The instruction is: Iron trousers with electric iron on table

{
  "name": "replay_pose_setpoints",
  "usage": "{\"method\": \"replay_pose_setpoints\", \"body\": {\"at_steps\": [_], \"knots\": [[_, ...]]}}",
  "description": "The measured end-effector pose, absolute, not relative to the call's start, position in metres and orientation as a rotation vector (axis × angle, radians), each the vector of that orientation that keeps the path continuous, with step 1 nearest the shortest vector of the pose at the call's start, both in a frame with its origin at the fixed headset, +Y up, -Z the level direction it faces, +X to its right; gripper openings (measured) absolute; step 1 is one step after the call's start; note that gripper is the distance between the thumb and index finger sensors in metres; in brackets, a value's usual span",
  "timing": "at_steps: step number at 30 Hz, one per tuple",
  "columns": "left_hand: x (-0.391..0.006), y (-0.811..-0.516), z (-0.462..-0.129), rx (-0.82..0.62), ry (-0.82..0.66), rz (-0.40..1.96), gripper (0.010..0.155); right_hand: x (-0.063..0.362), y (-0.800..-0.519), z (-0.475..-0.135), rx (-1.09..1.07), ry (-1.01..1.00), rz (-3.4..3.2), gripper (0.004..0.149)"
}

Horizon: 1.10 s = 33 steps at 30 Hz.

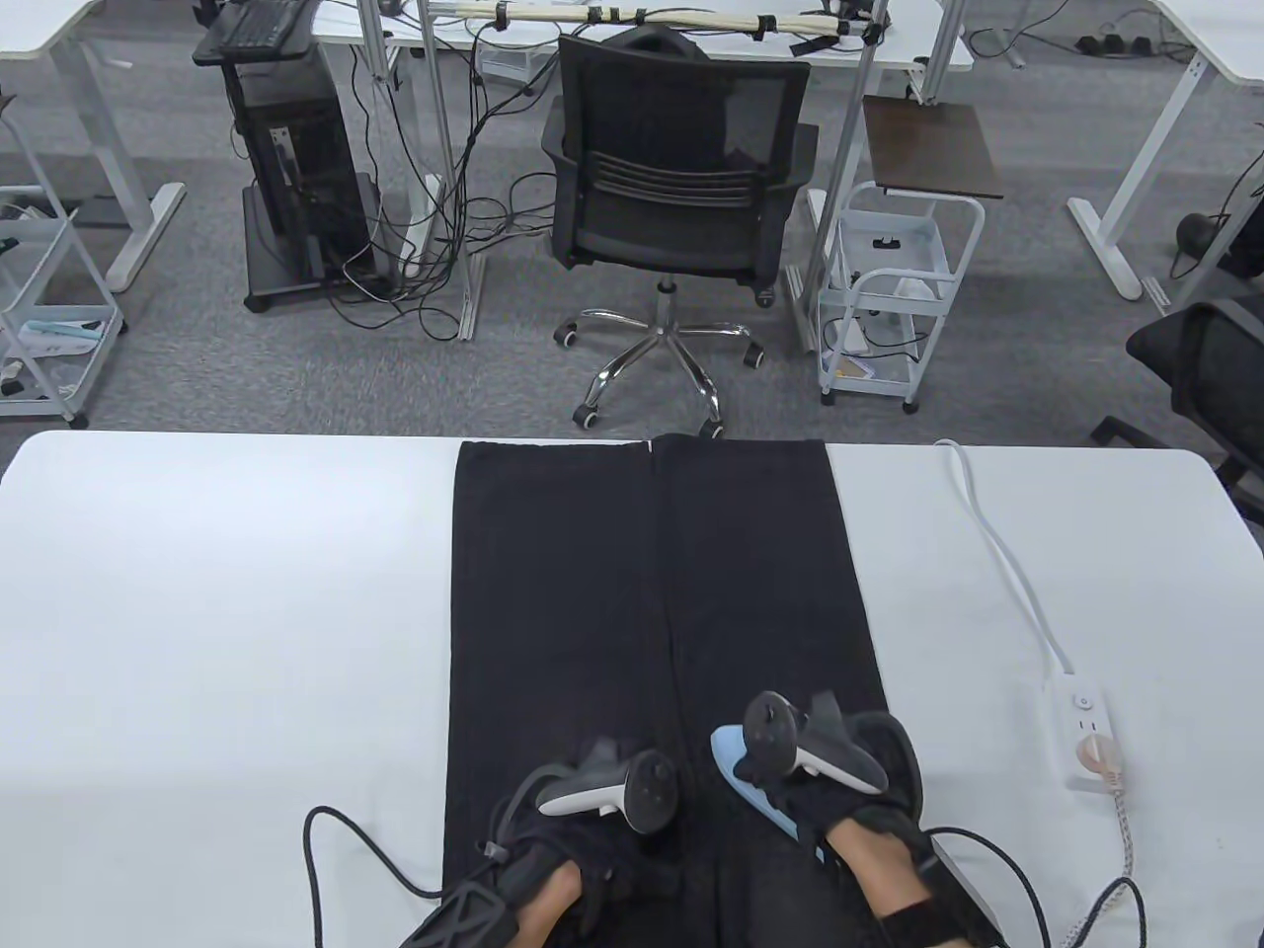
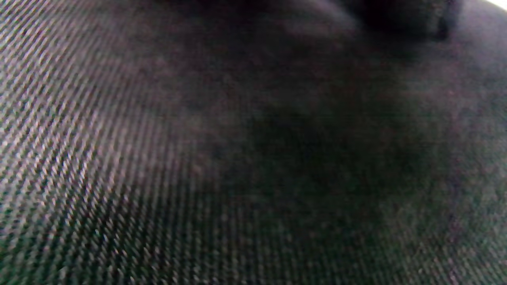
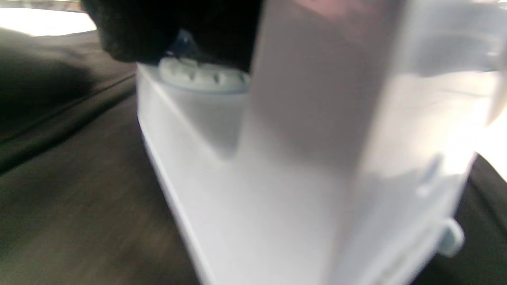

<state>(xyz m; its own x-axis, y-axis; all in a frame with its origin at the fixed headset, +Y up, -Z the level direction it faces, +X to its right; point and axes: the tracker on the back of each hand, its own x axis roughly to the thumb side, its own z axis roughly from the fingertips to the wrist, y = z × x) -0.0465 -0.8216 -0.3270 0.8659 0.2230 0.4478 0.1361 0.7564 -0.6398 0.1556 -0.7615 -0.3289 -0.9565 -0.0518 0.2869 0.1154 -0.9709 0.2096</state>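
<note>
Black trousers (image 1: 642, 612) lie flat along the middle of the white table (image 1: 217, 612), legs pointing to the far edge. My right hand (image 1: 849, 780) grips a light blue and white electric iron (image 1: 750, 780), which sits on the right trouser leg near the front edge. The iron fills the right wrist view (image 3: 301, 166), its soleplate on the dark cloth. My left hand (image 1: 583, 829) rests on the trousers just left of the iron. The left wrist view shows only close-up black fabric (image 2: 198, 158).
A white power strip (image 1: 1086, 736) with its cord (image 1: 997, 553) lies on the table at the right, a braided cable plugged in. A black cable (image 1: 346, 849) loops at the front left. An office chair (image 1: 671, 188) stands beyond the far edge.
</note>
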Motion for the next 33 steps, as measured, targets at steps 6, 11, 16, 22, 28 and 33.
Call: {"method": "replay_pose_setpoints", "body": {"at_steps": [6,11,16,22,28,33], "knots": [[-0.047,-0.822,-0.327,-0.724,-0.534,0.05,0.11,0.17,-0.762,-0.273,-0.54,-0.332,-2.984,0.066],[-0.046,-0.822,-0.328,-0.729,-0.539,0.046,0.11,0.172,-0.762,-0.285,-0.553,-0.278,-3.017,0.066],[-0.045,-0.822,-0.328,-0.734,-0.545,0.046,0.11,0.174,-0.762,-0.338,-0.526,-0.225,-3.042,0.066],[-0.044,-0.822,-0.329,-0.739,-0.553,0.045,0.111,0.178,-0.761,-0.426,-0.293,-0.206,-3.086,0.066],[-0.044,-0.823,-0.329,-0.744,-0.558,0.049,0.111,0.173,-0.759,-0.491,-0.047,-0.211,-3.096,0.066],[-0.044,-0.823,-0.329,-0.742,-0.557,0.056,0.111,0.172,-0.759,-0.51,0.066,-0.233,-3.1,0.066]]}}
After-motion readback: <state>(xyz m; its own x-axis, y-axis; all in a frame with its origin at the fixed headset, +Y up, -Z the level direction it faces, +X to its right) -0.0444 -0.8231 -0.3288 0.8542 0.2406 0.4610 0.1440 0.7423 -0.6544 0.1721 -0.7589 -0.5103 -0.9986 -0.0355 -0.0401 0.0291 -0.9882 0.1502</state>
